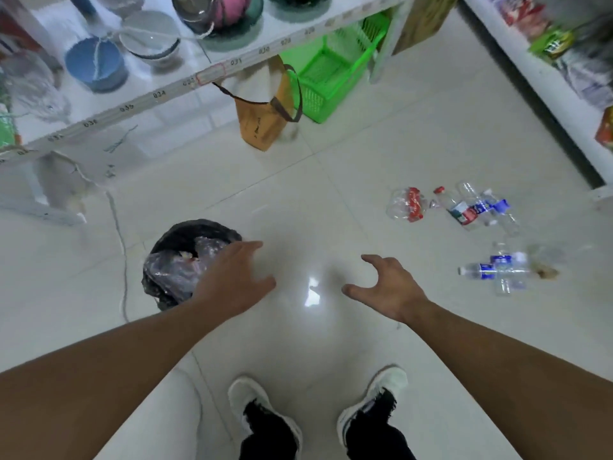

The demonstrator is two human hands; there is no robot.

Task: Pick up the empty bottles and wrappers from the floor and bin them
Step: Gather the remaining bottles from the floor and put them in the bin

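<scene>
A bin [166, 247] lined with a black bag stands on the tiled floor at the left, with clear plastic inside. My left hand [235, 277] hovers at its right rim, fingers apart and holding nothing. My right hand [388, 287] is open in mid-air over bare floor. To the right lies a crushed clear bottle with a red label [406, 204], beside a cluster of clear bottles [474, 207] with red and blue labels. Nearer me lie two blue-labelled bottles [497, 270] and a small brown wrapper [545, 272].
A white shelf [212, 73] with bowls runs along the upper left. An orange bag [262, 124] and a green basket [335, 74] sit beneath it. Another shelf [564, 104] with packets stands at the right. My white shoes [252, 403] are at the bottom.
</scene>
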